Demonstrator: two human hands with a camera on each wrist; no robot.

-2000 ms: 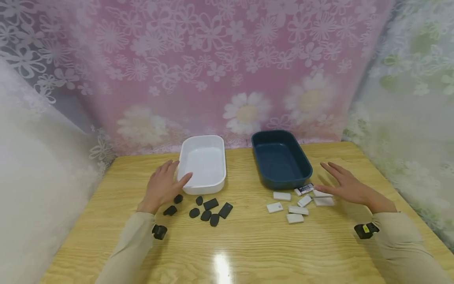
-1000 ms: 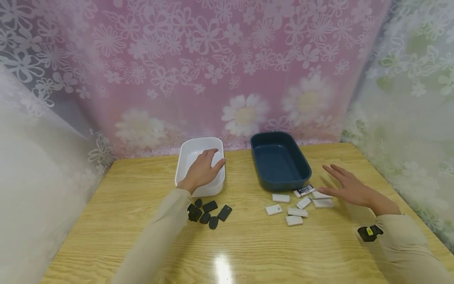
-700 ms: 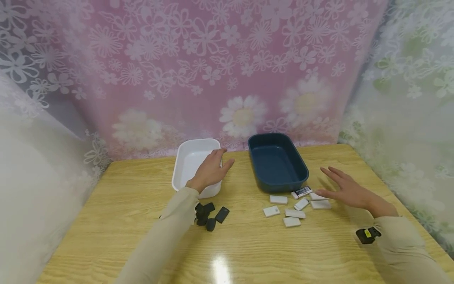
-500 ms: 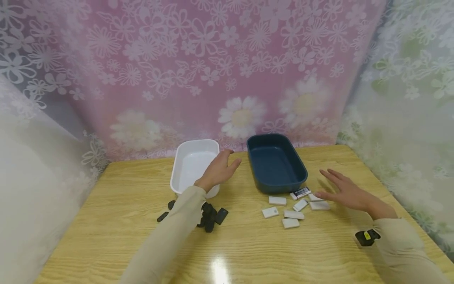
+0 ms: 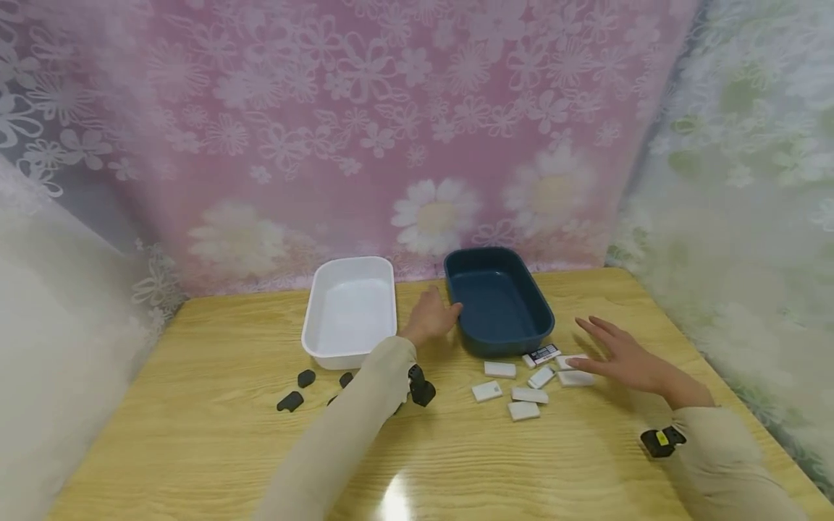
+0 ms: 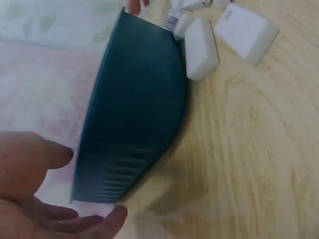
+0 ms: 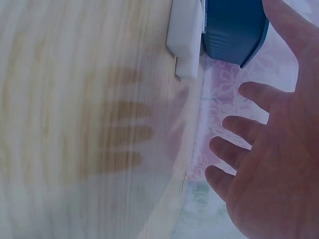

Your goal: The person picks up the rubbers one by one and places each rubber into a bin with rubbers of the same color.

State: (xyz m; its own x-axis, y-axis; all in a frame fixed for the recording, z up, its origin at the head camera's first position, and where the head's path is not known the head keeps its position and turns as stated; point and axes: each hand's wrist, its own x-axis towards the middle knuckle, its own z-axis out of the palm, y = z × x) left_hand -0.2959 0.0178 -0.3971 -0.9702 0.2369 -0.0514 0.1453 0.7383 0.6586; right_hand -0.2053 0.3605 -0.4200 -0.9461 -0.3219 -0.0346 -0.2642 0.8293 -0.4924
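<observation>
My left hand [image 5: 428, 319], unclenched, has swung to the blue tub [image 5: 507, 346]; my right hand [image 5: 624, 359] grips nothing. Probably light, stiff; pinch the rim [image 6: 83, 142] beside my thumb [image 6: 59, 155].

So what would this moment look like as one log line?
left hand: beside blue tub, contact unclear | right hand: spread, near white blocks | black pieces: on table

Left sleeve [image 5: 345, 427] hides some black bits [image 5: 345, 378]
The right hand [image 7: 274, 154] is cut off in the right wrist view; the label [image 5: 544, 354] is too small to read.
</observation>
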